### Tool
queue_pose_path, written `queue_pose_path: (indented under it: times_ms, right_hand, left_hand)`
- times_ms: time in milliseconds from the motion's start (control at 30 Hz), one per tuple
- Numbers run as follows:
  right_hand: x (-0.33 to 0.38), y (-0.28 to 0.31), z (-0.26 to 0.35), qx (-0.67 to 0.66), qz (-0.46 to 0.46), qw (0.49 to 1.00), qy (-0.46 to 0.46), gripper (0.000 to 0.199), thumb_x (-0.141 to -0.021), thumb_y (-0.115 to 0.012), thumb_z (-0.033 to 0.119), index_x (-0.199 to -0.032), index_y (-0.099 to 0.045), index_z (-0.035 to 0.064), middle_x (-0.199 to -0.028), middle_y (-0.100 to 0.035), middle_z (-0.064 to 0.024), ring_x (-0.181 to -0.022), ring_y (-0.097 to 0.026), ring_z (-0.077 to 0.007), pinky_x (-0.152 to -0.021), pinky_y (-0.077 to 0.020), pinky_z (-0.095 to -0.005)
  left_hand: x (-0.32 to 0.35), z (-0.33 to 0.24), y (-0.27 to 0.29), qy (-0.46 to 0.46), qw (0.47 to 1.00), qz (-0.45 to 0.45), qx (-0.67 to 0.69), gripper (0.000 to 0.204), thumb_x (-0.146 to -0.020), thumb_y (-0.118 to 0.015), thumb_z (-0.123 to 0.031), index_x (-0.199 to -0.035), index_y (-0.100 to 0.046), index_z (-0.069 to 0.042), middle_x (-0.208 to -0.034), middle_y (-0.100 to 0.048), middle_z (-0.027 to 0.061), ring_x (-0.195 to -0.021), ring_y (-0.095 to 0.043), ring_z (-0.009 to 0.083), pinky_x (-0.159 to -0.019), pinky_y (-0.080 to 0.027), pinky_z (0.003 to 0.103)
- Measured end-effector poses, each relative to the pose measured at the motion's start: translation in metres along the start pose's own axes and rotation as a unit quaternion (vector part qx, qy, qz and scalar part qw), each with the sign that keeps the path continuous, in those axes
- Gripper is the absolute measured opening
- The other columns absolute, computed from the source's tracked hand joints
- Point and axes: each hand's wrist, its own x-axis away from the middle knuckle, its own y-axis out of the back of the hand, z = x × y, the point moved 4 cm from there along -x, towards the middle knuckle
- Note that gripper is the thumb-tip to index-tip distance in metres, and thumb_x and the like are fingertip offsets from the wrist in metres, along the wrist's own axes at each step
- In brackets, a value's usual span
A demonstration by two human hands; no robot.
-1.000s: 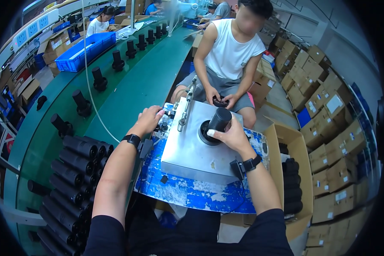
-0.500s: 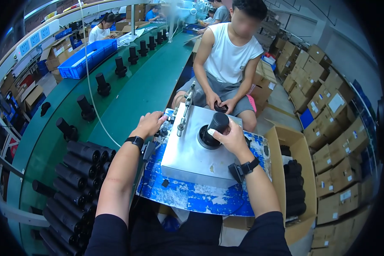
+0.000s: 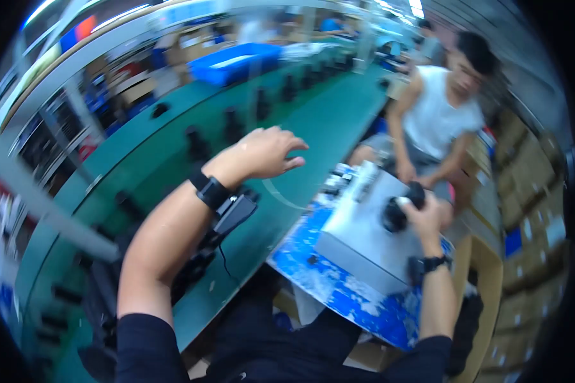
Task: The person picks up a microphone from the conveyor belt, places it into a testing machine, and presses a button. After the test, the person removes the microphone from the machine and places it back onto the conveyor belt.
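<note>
My left hand (image 3: pixel 266 153) hangs above the green belt (image 3: pixel 326 121) with nothing in it, fingers partly stretched and apart. A row of black cylindrical parts (image 3: pixel 231 124) stands upright on the belt behind it. On the silver metal box (image 3: pixel 367 239), my right hand (image 3: pixel 425 215) is closed around a black cylindrical part (image 3: pixel 416 193). That part sits at the dark round seat (image 3: pixel 395 218) on the box top; blur hides how they meet. The fingers' far side is hidden. Both wrists wear black bands with small devices.
The box rests on a worn blue-and-white board (image 3: pixel 300 255). A co-worker (image 3: pixel 441 108) in a white sleeveless top sits beyond it. A blue bin (image 3: pixel 233 64) stands across the belt. An open carton (image 3: pixel 485 268) and stacked boxes (image 3: pixel 536 198) are at right.
My left hand has left the metal fitting on the box and moved left over the belt. The view has swung left. My right hand stays on the black cylindrical part.
</note>
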Motion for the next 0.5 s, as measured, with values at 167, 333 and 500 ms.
queue_pose_path:
  times_ms: [167, 333, 500]
  right_hand:
    - [-0.048, 0.088, 0.167, -0.259, -0.195, 0.923, 0.209, 0.052, -0.084, -0.082, 0.024, -0.126, -0.061, 0.0026, -0.112, -0.067, -0.0099, -0.099, -0.068, -0.0230, -0.090, -0.0555, -0.0374]
    - [-0.067, -0.094, 0.352, -0.280, -0.070, 0.876, 0.386, 0.065, -0.085, -0.080, 0.022, -0.141, -0.054, 0.0068, -0.125, -0.062, -0.0108, -0.108, -0.066, -0.0261, -0.098, -0.0543, -0.0374]
    - [-0.056, -0.330, 0.423, -0.230, 0.138, 0.918, 0.291, 0.055, -0.086, -0.081, 0.026, -0.128, -0.057, 0.0008, -0.117, -0.066, -0.0217, -0.103, -0.069, -0.0360, -0.093, -0.0557, -0.0440]
  left_hand:
    - [0.126, 0.137, 0.085, 0.239, 0.967, 0.091, -0.001, 0.041, -0.100, -0.065, -0.035, -0.128, -0.071, -0.006, -0.122, -0.073, 0.0204, -0.114, -0.069, 0.0397, -0.097, -0.056, 0.046]
    - [0.279, 0.275, 0.038, 0.429, 0.877, 0.186, -0.105, 0.055, -0.090, -0.075, -0.045, -0.134, -0.070, -0.013, -0.133, -0.069, 0.0199, -0.119, -0.067, 0.0408, -0.104, -0.054, 0.048]
    - [0.311, 0.289, -0.022, 0.488, 0.849, 0.199, -0.041, 0.062, -0.086, -0.081, -0.042, -0.138, -0.064, -0.014, -0.142, -0.057, 0.0242, -0.122, -0.063, 0.0459, -0.103, -0.054, 0.050]
